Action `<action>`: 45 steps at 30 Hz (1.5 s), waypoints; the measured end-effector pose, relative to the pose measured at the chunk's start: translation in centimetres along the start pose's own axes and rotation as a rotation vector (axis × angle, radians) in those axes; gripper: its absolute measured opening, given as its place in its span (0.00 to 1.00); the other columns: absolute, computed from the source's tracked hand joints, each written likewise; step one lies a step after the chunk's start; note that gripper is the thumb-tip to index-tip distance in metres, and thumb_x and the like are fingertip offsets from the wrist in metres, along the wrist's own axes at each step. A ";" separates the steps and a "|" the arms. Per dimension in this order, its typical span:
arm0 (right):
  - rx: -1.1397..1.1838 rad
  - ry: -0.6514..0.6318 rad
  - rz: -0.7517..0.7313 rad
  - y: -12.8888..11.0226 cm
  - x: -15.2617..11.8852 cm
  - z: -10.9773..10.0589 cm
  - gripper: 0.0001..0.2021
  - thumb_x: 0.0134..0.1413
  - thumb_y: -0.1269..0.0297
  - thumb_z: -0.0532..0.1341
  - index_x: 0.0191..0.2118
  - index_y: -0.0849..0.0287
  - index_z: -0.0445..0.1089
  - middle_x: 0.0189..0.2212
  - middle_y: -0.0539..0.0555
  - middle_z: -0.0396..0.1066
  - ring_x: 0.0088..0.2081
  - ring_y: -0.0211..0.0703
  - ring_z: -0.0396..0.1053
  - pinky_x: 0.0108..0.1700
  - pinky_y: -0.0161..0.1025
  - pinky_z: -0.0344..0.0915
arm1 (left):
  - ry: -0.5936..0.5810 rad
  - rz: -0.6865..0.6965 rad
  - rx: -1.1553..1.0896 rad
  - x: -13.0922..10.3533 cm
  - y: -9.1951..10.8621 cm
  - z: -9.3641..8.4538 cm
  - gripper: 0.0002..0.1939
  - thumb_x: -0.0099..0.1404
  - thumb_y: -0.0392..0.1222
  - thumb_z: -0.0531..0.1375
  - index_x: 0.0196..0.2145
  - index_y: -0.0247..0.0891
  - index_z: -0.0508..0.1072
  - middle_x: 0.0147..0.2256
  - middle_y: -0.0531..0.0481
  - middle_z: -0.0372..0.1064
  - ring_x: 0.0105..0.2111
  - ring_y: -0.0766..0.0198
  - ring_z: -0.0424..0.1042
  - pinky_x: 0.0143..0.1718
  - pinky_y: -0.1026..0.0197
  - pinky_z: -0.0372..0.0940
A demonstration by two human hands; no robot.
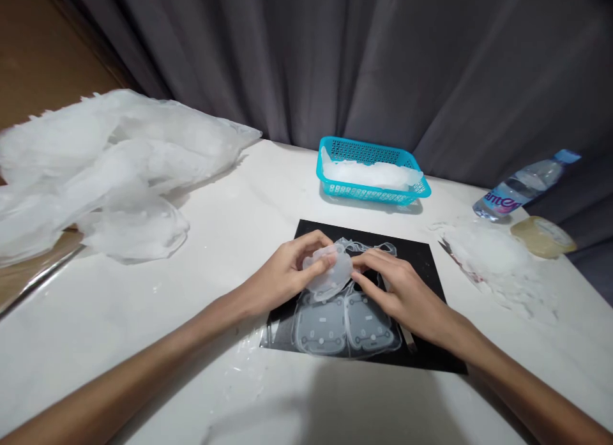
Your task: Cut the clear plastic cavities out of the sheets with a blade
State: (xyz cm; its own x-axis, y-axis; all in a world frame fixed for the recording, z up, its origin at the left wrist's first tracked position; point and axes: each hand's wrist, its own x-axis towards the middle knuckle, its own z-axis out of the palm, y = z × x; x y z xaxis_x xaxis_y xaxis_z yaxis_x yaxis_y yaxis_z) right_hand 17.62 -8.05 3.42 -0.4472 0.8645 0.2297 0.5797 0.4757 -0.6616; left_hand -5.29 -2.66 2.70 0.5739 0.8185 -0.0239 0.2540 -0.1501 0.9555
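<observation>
My left hand (304,263) is closed on a thin, translucent plastic piece (330,280) with rounded edges, thumb on top. My right hand (400,288) meets the right edge of that piece, its thumb and forefinger pinched there; what lies between the fingertips is partly hidden. Below both hands, a clear moulded plastic sheet (322,330) with two rounded panels lies on a black mat (433,355). Thin clear trimmings (383,248) curl up behind the fingers. A slim stick-like tool (408,340) shows partly under my right hand.
A blue basket (373,196) with white translucent pieces stands at the back. On the right are a water bottle (522,188), a yellowish container (543,236), a heap of clear scraps (498,253) and a dark pointed tool (460,261). Large milky plastic bags (119,158) fill the left.
</observation>
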 end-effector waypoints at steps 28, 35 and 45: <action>-0.306 0.243 -0.057 1.5 -0.4 0.9 0.07 0.68 0.75 0.56 0.38 0.57 0.64 0.32 0.53 0.68 0.35 0.45 0.66 0.40 0.42 0.65 | 0.486 -0.215 -0.305 1.5 -1.0 -2.9 0.14 0.63 0.48 0.70 0.33 0.35 0.73 0.28 0.48 0.77 0.25 0.64 0.74 0.27 0.64 0.64; -0.097 0.210 0.035 1.5 -0.3 0.5 0.15 0.67 0.72 0.57 0.56 0.56 0.66 0.51 0.58 0.70 0.55 0.51 0.67 0.58 0.50 0.65 | 0.206 -0.088 -0.309 0.4 0.8 -1.4 0.13 0.72 0.51 0.63 0.40 0.39 0.69 0.29 0.53 0.76 0.27 0.67 0.74 0.28 0.67 0.63; 0.145 0.058 -0.100 1.8 0.9 1.3 0.07 0.73 0.66 0.57 0.47 0.55 0.73 0.41 0.53 0.75 0.45 0.44 0.71 0.54 0.45 0.66 | 0.027 -0.081 -0.140 0.5 0.0 -0.7 0.16 0.60 0.49 0.73 0.37 0.38 0.74 0.32 0.53 0.73 0.34 0.63 0.72 0.35 0.63 0.64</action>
State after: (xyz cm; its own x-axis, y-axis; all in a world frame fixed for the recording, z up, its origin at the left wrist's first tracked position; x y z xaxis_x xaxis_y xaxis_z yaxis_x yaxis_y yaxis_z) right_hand 17.36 -6.58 1.46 -0.4550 0.8241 0.3373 0.4281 0.5346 -0.7286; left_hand -5.57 -1.82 2.90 0.5348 0.8395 -0.0963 0.1860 -0.0059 0.9825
